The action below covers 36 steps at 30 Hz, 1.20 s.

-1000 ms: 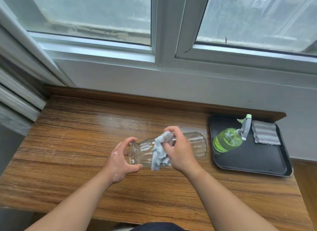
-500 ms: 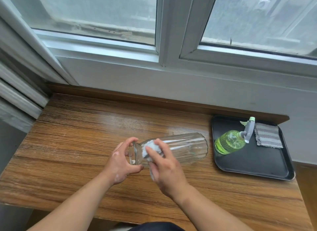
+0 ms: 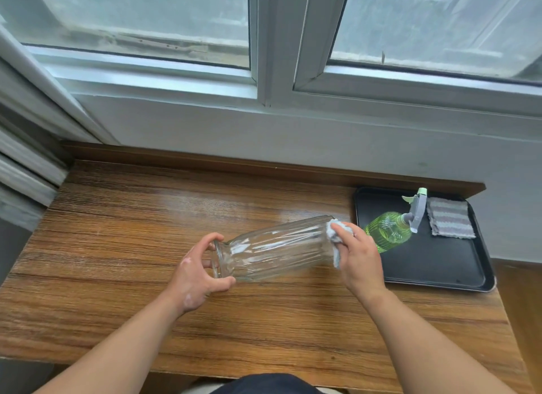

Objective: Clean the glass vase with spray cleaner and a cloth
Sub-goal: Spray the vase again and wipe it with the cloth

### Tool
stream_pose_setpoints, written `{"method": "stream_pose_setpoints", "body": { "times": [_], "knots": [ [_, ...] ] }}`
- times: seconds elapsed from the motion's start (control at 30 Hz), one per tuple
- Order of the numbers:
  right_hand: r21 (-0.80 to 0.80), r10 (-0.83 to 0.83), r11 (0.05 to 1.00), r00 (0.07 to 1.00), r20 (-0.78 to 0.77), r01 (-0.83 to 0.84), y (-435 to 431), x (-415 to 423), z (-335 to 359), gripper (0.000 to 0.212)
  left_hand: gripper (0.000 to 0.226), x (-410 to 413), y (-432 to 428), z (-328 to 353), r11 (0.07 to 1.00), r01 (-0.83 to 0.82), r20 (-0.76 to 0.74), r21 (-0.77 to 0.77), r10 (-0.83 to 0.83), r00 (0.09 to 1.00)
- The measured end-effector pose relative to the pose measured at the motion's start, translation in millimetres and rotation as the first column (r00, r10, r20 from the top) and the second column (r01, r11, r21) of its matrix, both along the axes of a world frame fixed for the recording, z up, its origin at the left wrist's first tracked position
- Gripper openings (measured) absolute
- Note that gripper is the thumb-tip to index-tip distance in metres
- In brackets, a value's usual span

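Over the wooden table (image 3: 117, 247), the glass vase (image 3: 275, 247) is held sideways, left hand (image 3: 196, 273) gripping its mouth at 9 o'clock to steady it while right hand (image 3: 356, 259) clutches the cloth (image 3: 334, 235) against its base at 3 o'clock, spray bottle (image 3: 387, 229) parked beyond.

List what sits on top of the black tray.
On the black tray lie a green spray bottle, on its side, and a folded striped cloth. The right hand covers the bottle's base and the tray's near-left corner.
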State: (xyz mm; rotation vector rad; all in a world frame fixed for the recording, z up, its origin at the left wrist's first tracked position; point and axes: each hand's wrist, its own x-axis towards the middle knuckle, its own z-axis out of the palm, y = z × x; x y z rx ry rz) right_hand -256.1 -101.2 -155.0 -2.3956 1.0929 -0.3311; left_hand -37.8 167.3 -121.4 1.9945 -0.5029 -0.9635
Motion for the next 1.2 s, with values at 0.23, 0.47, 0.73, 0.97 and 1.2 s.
{"method": "stream_pose_setpoints", "body": {
  "times": [0.23, 0.47, 0.73, 0.97, 1.2],
  "knots": [
    [0.229, -0.222, 0.947, 0.974, -0.037, 0.225, -15, -1, -1, 0.038, 0.085, 2, 0, -1, 1.0, -0.017, -0.022, -0.007, 0.017, 1.0],
    [0.516, -0.462, 0.747, 0.885, -0.052, 0.42, 31, -74, 3, 0.037, 0.086, -2, -6, -12, 0.997, -0.072, -0.089, -0.038, 0.068, 0.994],
    [0.882, -0.592, 0.431, 0.797, 0.117, 0.19, 27, -64, 27, 0.047, 0.084, -19, -29, -12, 0.988, -0.126, -0.149, -0.093, 0.111, 0.983],
    [0.743, -0.423, 0.663, 0.866, 0.269, 0.093, 32, -23, 75, 0.043, 0.087, 0, -29, 36, 0.992, 0.118, 0.234, -0.05, -0.103, 0.967],
    [0.253, 0.116, 0.936, 0.895, 0.431, -0.243, 107, 57, 96, 0.044, 0.109, 3, -32, 49, 0.982, 0.191, 0.364, -0.01, -0.174, 0.915]
  ]
}}
